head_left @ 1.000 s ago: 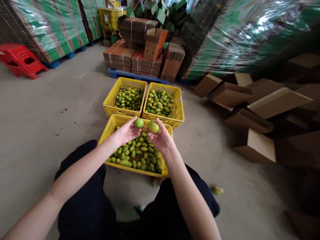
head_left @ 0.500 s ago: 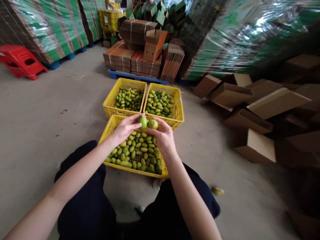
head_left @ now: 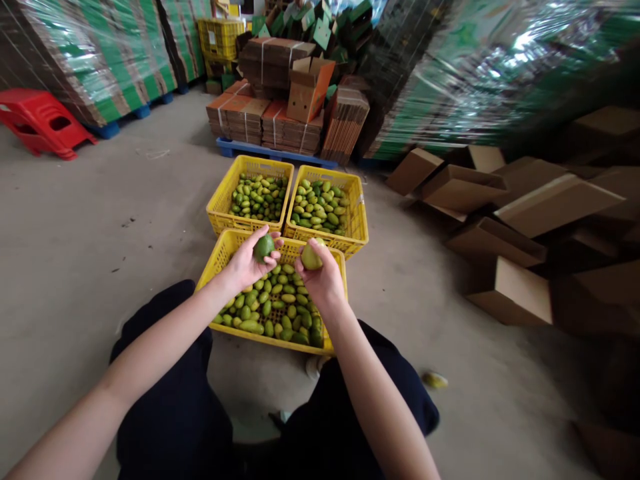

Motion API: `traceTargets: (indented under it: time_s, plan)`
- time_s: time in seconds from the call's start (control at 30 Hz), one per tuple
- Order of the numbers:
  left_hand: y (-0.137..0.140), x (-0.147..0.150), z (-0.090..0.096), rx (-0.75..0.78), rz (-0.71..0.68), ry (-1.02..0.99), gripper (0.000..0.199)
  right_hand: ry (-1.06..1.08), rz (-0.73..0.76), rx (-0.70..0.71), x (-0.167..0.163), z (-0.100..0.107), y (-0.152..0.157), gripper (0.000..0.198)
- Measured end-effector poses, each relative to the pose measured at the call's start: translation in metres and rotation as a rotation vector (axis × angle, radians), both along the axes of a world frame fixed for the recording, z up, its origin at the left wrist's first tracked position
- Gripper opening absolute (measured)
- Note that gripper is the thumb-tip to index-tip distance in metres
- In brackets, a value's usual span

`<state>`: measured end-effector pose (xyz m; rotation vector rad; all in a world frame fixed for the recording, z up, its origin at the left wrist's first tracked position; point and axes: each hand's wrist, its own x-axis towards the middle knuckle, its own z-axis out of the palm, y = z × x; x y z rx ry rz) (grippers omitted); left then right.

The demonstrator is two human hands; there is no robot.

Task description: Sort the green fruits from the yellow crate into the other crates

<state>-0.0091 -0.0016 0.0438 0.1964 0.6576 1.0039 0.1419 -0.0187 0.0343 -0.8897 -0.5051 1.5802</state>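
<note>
In my left hand lies a smooth dark green fruit, with the fingers curled around its underside. My right hand grips a paler yellow-green fruit between thumb and fingers. Both hands are above the far part of the nearest yellow crate, which holds many oval green and yellowish fruits. Bits of the crate's slotted floor show between them. Beyond it, side by side, are a left yellow crate and a right yellow crate, each with similar fruits inside.
A single fruit lies on the floor to my right. Open cardboard boxes are piled on the right. Bundled flat cartons sit on a blue pallet behind the crates. At far left is a red stool, near wrapped stacks.
My hands have moved apart, the left one going left with its fruit. Both fruits have been turned in the fingers, showing other sides. The crates have stayed put.
</note>
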Motion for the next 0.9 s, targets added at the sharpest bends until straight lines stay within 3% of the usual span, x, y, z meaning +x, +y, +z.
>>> traceTargets:
  time_s: [0.13, 0.3, 0.47, 0.57, 0.73, 0.9]
  plan:
    - [-0.002, 0.001, 0.000, -0.033, 0.000, 0.031, 0.036, 0.054, 0.088, -0.088, -0.007, -0.004, -0.002, 0.024]
    - [0.000, -0.001, -0.007, -0.129, 0.065, 0.094, 0.050, 0.069, 0.050, -0.161, -0.012, -0.012, 0.001, 0.024]
    - [-0.001, -0.004, -0.004, -0.152, -0.007, 0.129, 0.059, 0.086, 0.103, -0.222, -0.009, -0.015, 0.003, 0.023]
    - [-0.003, -0.004, 0.001, -0.102, -0.035, 0.123, 0.050, 0.105, 0.125, -0.230, -0.007, -0.015, 0.003, 0.022]
    - [-0.004, -0.001, 0.003, -0.044, -0.037, 0.156, 0.017, 0.137, 0.110, -0.157, -0.009, -0.012, 0.000, 0.014]
    - [0.000, -0.001, -0.006, -0.052, -0.011, 0.145, 0.018, 0.044, 0.053, -0.126, -0.011, -0.014, 0.002, 0.017]
